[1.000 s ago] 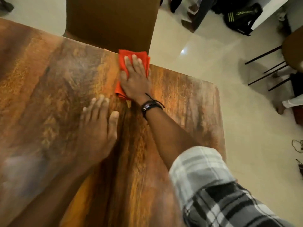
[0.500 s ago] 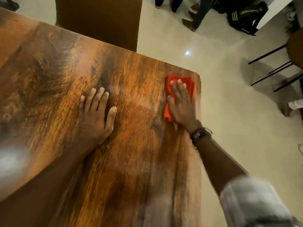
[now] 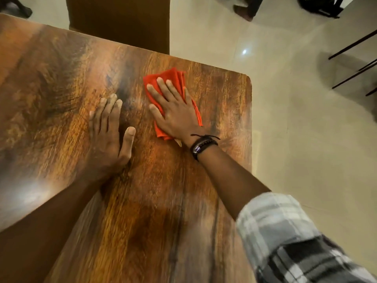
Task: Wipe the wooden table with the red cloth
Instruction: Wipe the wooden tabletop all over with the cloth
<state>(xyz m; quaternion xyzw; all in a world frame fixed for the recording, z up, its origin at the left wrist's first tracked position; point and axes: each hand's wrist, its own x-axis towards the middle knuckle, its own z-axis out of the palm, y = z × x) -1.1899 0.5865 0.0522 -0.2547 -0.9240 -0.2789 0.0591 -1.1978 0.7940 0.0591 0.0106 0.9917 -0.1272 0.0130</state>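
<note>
The wooden table (image 3: 61, 82) fills most of the view, its far right corner rounded. A folded red cloth (image 3: 173, 78) lies flat on it near the far edge. My right hand (image 3: 175, 113) presses palm-down on the cloth with fingers spread, covering its middle; a dark bracelet sits on the wrist. My left hand (image 3: 108, 135) rests flat on the bare wood just left of the cloth, holding nothing.
A brown chair back (image 3: 122, 21) stands against the far table edge. Pale tiled floor (image 3: 306, 139) lies to the right, with thin dark chair legs (image 3: 355, 62) at the right edge and someone's shoes (image 3: 244, 11) and a black bag (image 3: 318, 5) at the top.
My right hand has slid the cloth left from the far right corner toward the middle of the far edge, after sweeping it right earlier. My left hand stays flat on the wood.
</note>
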